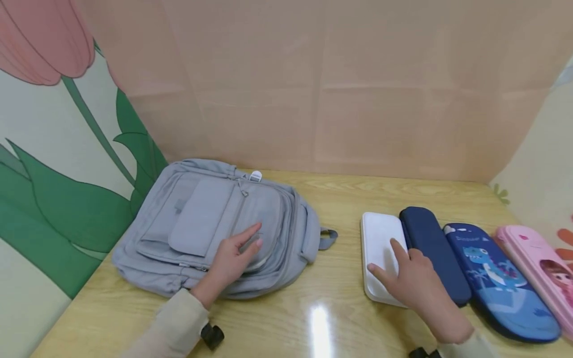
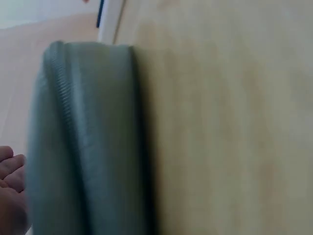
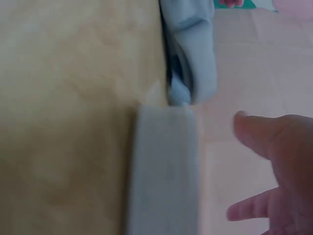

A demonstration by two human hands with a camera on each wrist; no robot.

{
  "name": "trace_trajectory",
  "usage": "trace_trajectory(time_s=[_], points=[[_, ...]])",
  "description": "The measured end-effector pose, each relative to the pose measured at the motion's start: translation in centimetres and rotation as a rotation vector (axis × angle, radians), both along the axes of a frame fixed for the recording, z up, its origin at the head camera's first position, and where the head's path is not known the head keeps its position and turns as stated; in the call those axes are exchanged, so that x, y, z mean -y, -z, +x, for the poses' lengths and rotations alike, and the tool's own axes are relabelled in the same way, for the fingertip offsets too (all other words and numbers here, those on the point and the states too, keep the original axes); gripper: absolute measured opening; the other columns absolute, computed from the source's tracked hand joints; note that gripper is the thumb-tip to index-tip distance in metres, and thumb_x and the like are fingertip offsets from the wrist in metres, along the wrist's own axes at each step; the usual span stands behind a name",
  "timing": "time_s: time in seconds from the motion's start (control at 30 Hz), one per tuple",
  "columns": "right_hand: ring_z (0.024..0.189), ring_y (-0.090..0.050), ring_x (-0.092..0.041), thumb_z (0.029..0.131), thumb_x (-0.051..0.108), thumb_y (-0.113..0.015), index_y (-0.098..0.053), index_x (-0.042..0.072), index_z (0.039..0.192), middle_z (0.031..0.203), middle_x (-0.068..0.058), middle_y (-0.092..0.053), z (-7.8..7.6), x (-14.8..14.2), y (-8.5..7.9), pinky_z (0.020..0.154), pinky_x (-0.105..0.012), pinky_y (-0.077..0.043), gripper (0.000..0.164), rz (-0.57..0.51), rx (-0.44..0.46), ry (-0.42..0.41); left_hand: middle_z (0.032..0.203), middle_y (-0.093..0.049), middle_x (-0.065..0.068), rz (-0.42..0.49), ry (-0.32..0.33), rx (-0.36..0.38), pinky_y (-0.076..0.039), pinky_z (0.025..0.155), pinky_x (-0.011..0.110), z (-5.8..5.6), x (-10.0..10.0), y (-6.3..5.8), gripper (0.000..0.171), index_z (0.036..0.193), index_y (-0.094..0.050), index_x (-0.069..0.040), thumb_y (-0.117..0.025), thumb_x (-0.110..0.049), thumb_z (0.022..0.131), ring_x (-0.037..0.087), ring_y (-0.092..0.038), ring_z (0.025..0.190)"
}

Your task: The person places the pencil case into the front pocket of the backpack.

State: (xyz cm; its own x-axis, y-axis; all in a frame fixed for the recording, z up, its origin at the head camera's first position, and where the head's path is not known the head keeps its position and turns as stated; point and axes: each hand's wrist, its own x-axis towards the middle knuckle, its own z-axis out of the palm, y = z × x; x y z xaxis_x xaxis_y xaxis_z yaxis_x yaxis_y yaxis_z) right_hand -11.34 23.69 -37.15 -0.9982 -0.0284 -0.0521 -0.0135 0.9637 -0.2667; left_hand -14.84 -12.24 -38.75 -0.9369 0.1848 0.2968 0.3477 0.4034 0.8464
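A grey backpack lies flat on its back at the left of the table. Over its front pocket hovers my left hand, thumb and fingers apart, gripping nothing. In the left wrist view, the zippered side of the backpack stands beside the hand. My right hand is above a white rectangular case, its fingers spread. A gap separates that hand from the white case in the right wrist view.
Right of the white case lie a dark blue case, a blue dinosaur pencil case and a pink pencil case with a doll picture. The wooden table meets a beige covering behind. A strap loop sticks out from the backpack.
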Motion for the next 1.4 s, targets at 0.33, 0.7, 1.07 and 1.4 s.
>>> trace_trajectory(time_s=[0.33,0.7,1.07,1.4], points=[[0.092,-0.037,-0.056,0.070,0.078,-0.051,-0.029,-0.005,0.136,0.107,-0.044,-0.035,1.2,1.1,1.6,0.072,-0.059,-0.038,0.108,0.030,0.050,0.110,0.123,-0.059,0.009,0.036,-0.067,0.017,-0.041,0.099,0.039,0.2,-0.8,1.7,0.037,0.119,-0.061,-0.005,-0.067,-0.019,0.085,0.025,-0.053,0.118],[0.087,-0.039,-0.054,0.066,0.079,-0.054,-0.035,-0.006,0.129,0.102,-0.043,-0.037,1.2,1.3,1.3,0.070,-0.057,-0.039,0.107,0.046,0.094,0.179,0.115,-0.063,0.011,-0.049,-0.073,-0.156,-0.045,0.094,0.038,0.2,-1.9,3.1,0.042,0.111,-0.065,-0.001,-0.077,-0.013,0.073,0.026,-0.059,0.109],[0.091,-0.039,-0.055,0.068,0.070,-0.061,-0.031,-0.007,0.131,0.106,-0.043,-0.033,0.7,1.8,1.6,0.071,-0.059,-0.041,0.104,-0.008,0.133,0.205,0.106,-0.068,0.010,-0.132,-0.118,-0.262,-0.052,0.083,0.038,0.2,-1.6,4.0,0.029,0.103,-0.070,-0.004,-0.075,-0.012,0.076,0.023,-0.065,0.098],[0.092,-0.031,-0.052,0.068,0.043,-0.067,-0.038,-0.006,0.126,0.106,-0.039,-0.031,1.2,1.7,2.0,0.074,-0.057,-0.032,0.081,-0.083,-0.054,0.198,0.097,-0.071,0.008,-0.078,-0.138,-0.251,-0.054,0.078,0.034,0.3,-1.7,3.6,0.018,0.096,-0.073,-0.004,-0.072,-0.011,0.079,0.022,-0.067,0.092]])
